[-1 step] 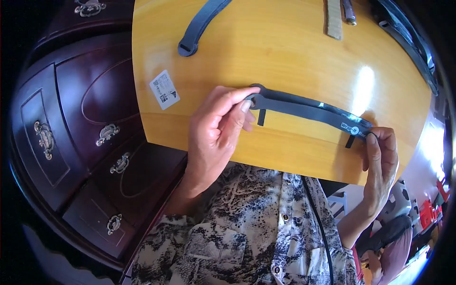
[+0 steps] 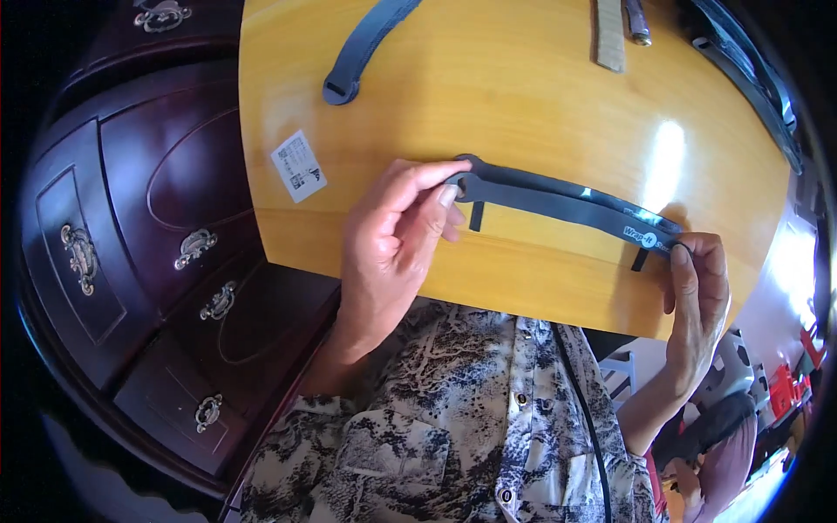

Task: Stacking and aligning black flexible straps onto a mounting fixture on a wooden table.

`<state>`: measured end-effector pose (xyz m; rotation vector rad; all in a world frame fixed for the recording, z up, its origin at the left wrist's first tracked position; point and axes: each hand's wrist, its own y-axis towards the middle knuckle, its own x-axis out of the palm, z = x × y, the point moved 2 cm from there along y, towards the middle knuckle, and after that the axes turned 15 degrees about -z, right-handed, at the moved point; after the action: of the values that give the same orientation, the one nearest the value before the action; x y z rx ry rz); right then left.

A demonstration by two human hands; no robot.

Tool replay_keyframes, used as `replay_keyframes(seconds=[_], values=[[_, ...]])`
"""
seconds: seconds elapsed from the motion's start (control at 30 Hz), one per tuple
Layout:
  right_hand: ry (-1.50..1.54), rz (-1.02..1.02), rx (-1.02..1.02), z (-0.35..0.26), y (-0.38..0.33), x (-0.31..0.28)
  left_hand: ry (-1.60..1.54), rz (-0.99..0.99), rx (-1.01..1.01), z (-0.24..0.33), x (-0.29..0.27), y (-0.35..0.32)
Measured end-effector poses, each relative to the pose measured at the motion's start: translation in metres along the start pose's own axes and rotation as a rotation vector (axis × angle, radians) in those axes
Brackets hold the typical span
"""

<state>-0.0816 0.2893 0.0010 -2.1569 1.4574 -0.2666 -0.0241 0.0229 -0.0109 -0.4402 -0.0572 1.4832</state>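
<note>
A dark grey cable strap with white lettering is stretched between my two hands above the yellow wooden table. My left hand pinches its rounded, slotted end between thumb and fingertips. At the strap's other end, my right hand grips it between thumb and bent fingers. A second dark layer with a shiny edge runs along behind the strap; I cannot tell whether it is a separate strap. Below the strap show two short black strips, one near each end. Another grey strap with a slotted round end lies at the far left.
A white printed label sits on the table at left. Near the far edge are a beige strip and a slim metallic object. Black glossy packaging lies far right. Dark wooden drawers stand left; another person is at lower right.
</note>
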Motion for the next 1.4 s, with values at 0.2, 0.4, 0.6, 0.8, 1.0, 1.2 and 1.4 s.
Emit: replay_keyframes(seconds=[0.2,0.4,0.6,0.8,1.0,1.2,1.4], values=[[-0.005,-0.006,-0.006,0.003,0.004,-0.002,-0.198,0.088,-0.045,-0.006,0.001,0.002],[0.003,-0.01,0.003,0.003,0.005,-0.004,-0.176,0.108,-0.055,-0.005,0.002,0.006],[-0.002,-0.002,-0.016,0.001,0.005,-0.002,-0.193,0.124,-0.065,-0.004,0.002,0.005],[-0.07,0.039,0.003,0.003,0.006,0.0,-0.157,0.1,-0.1,-0.003,0.002,0.007],[-0.096,0.025,0.002,0.002,0.006,-0.003,-0.113,0.133,-0.092,0.001,0.003,0.007],[-0.032,0.01,-0.003,0.003,0.007,-0.001,-0.08,0.137,-0.096,-0.002,0.001,0.005],[-0.028,0.032,0.002,0.002,0.005,-0.001,-0.076,0.14,-0.092,-0.003,0.0,0.004]])
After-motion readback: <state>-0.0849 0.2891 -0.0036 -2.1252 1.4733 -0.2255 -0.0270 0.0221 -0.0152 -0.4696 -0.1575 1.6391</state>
